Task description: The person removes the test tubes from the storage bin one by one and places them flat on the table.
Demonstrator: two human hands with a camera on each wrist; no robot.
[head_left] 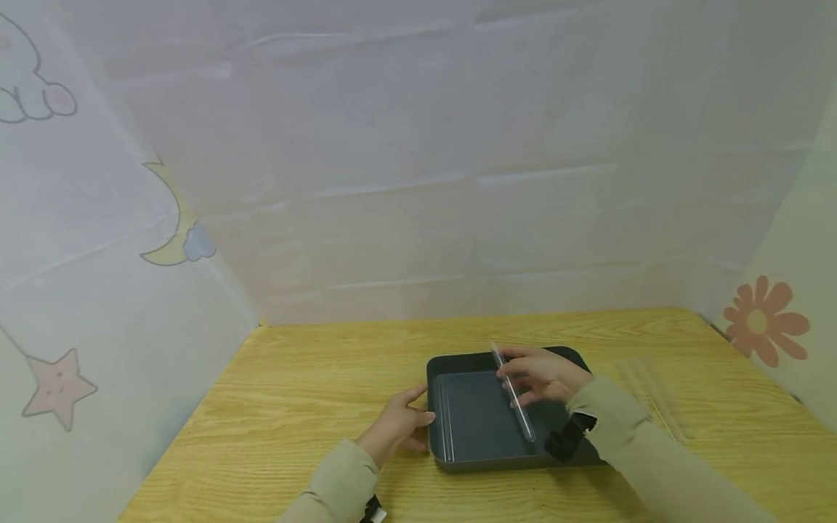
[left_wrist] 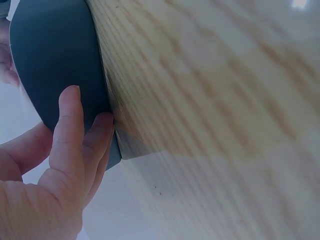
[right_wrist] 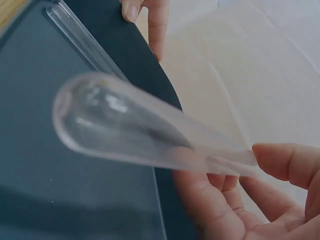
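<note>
A dark grey rectangular tray (head_left: 480, 418) lies on the table. My left hand (head_left: 399, 421) grips its left side, with the thumb over the rim; in the left wrist view the fingers (left_wrist: 71, 117) lie along the outer wall. Above the tray my right hand (head_left: 543, 374) pinches a clear test tube (head_left: 516, 403) between thumb and fingers, tilted, its rounded end toward the near side. That rounded end looms large in the right wrist view. Inside the tray, along its left wall, lies another clear tube (right_wrist: 85, 37).
To the right of the tray, partly behind the right sleeve, long clear tubes (head_left: 657, 399) lie blurred on the wood-grain table (head_left: 314, 392). Pale printed sheets (head_left: 392, 181) stand behind the table and at both sides.
</note>
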